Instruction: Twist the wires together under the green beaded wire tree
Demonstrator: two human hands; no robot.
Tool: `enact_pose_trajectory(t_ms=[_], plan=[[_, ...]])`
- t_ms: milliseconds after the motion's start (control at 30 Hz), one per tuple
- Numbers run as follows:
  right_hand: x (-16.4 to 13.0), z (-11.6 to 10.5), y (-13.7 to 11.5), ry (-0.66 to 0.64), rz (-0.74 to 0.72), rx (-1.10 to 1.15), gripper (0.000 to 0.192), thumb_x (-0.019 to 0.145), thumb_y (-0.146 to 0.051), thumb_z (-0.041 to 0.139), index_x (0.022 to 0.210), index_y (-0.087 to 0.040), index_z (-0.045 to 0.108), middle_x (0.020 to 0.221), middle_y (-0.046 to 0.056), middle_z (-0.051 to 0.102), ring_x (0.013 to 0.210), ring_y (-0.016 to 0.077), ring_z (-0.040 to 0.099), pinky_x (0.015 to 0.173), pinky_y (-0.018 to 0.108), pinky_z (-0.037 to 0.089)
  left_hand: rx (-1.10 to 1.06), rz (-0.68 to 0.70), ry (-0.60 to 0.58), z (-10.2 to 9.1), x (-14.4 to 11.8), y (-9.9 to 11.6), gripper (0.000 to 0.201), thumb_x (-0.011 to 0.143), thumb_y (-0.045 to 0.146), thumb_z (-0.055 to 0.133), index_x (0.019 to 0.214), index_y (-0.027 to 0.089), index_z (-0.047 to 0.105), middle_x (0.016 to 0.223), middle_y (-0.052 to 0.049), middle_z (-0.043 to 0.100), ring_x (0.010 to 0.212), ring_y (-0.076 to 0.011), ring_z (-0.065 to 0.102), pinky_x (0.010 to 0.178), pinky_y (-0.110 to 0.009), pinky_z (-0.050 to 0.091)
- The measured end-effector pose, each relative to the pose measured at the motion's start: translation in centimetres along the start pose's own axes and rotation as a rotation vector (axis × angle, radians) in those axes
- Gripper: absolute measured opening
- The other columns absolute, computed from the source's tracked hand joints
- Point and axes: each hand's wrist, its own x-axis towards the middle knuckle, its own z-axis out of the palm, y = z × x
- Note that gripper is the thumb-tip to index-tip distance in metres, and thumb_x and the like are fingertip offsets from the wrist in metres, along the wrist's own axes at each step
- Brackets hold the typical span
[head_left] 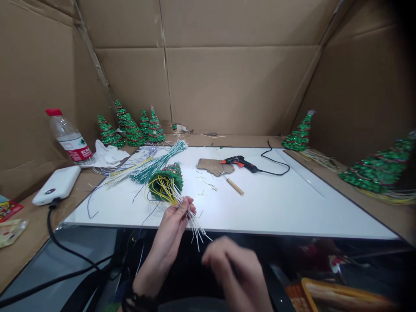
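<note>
- We see the left hand [173,223] raised over the near edge of the desk [276,203], its grip pinched on a bundle of wires [190,216], white and yellow.
- The wires run up into the open base of a small green tree [169,177], which lies on its side on the desk just beyond the hand.
- Our right hand [232,268] sits lower and nearer, blurred; we cannot tell whether its grip is apart or together, and it is just below the loose white wire ends.
- A glue gun [238,162] lies further back beside a piece of cardboard [211,166], with a wooden-handled tool [232,184] near them.
- More trees [133,128] stand at the back left, near a water bottle [68,138].
</note>
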Motion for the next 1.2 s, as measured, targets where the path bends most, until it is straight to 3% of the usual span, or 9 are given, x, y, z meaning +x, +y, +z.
enact_pose_trajectory(t_ms=[100,200,267,333,400,533,700,933,1200], plan=[[5.0,-1.4,2.2,0.128,0.074,-0.076,0.03,0.089,-0.033,0.039,0.071,-0.017,0.058,0.057,0.0,0.052,0.049,0.0115,0.044,0.048,0.022,0.034,0.024,-0.034,0.016,-0.1,0.2,0.1,0.021,0.061,0.028,0.076,0.076,0.014,0.068,0.069,-0.001,0.063,0.068,-0.0098,0.056,0.069,-0.02,0.042],[8.7,-1.9,4.7,0.12,0.044,-0.128,0.027,0.089,-0.03,0.039,0.082,-0.016,0.061,0.07,0.003,0.058,0.062,0.0147,0.052,0.058,0.024,0.041,0.031,-0.043,0.009,-0.1,0.4,0.3,0.022,0.06,0.03,0.077,0.074,0.014,0.069,0.07,0.0,0.064,0.068,-0.0089,0.056,0.071,-0.02,0.042],[9.7,-1.9,6.1,0.098,0.02,-0.227,0.026,0.088,-0.028,0.041,0.098,-0.016,0.061,0.083,0.007,0.06,0.077,0.0183,0.055,0.07,0.028,0.043,0.058,-0.038,0.015,-0.1,0.6,0.4,0.024,0.058,0.031,0.078,0.072,0.014,0.07,0.069,-0.001,0.064,0.068,-0.0093,0.056,0.07,-0.02,0.042],[9.4,-1.7,6.6,0.113,0.002,-0.362,0.029,0.087,-0.028,0.043,0.11,-0.017,0.058,0.094,0.009,0.058,0.09,0.0219,0.052,0.08,0.034,0.041,0.094,-0.024,0.017,0.1,0.7,0.6,0.025,0.056,0.033,0.078,0.07,0.014,0.071,0.069,-0.001,0.064,0.068,-0.0103,0.055,0.069,-0.021,0.042],[8.3,-1.6,6.0,0.142,-0.001,-0.421,0.028,0.088,-0.029,0.043,0.109,-0.018,0.057,0.097,0.01,0.057,0.094,0.0228,0.05,0.082,0.035,0.039,0.129,-0.008,0.006,0.2,0.8,0.6,0.026,0.055,0.034,0.079,0.069,0.014,0.071,0.067,-0.002,0.064,0.067,-0.0109,0.055,0.069,-0.022,0.042],[4.9,-1.3,3.5,-0.021,0.038,-0.299,0.023,0.09,-0.03,0.04,0.074,-0.018,0.053,0.071,0.003,0.054,0.068,0.0152,0.05,0.063,0.025,0.039,0.146,0.028,-0.018,0.2,1.1,0.4,0.023,0.056,0.033,0.078,0.069,0.014,0.072,0.066,-0.001,0.064,0.067,-0.0107,0.055,0.07,-0.021,0.042],[2.4,-0.2,2.6,-0.072,0.049,-0.355,0.027,0.09,-0.025,0.04,0.064,-0.018,0.043,0.059,-0.001,0.047,0.056,0.0118,0.043,0.054,0.023,0.031,0.144,0.025,0.006,0.0,1.1,0.1,0.023,0.056,0.031,0.078,0.069,0.014,0.071,0.064,-0.001,0.065,0.065,-0.01,0.055,0.067,-0.02,0.041],[2.1,0.2,3.4,-0.096,0.103,-0.387,0.024,0.09,-0.028,0.039,0.069,-0.019,0.046,0.062,-0.001,0.049,0.057,0.012,0.043,0.053,0.022,0.028,0.13,0.037,0.006,-0.1,1.2,0.2,0.025,0.053,0.032,0.079,0.067,0.013,0.07,0.063,-0.001,0.065,0.064,-0.0108,0.057,0.068,-0.021,0.043],[2.3,0.7,3.6,-0.185,0.112,-0.348,0.031,0.09,-0.026,0.036,0.06,-0.019,0.028,0.052,-0.004,0.037,0.047,0.009,0.031,0.049,0.023,0.02,0.171,0.103,0.067,-0.3,1.3,-0.8,0.028,0.052,0.035,0.08,0.064,0.013,0.068,0.06,0.0,0.063,0.061,-0.0095,0.054,0.066,-0.021,0.041]])
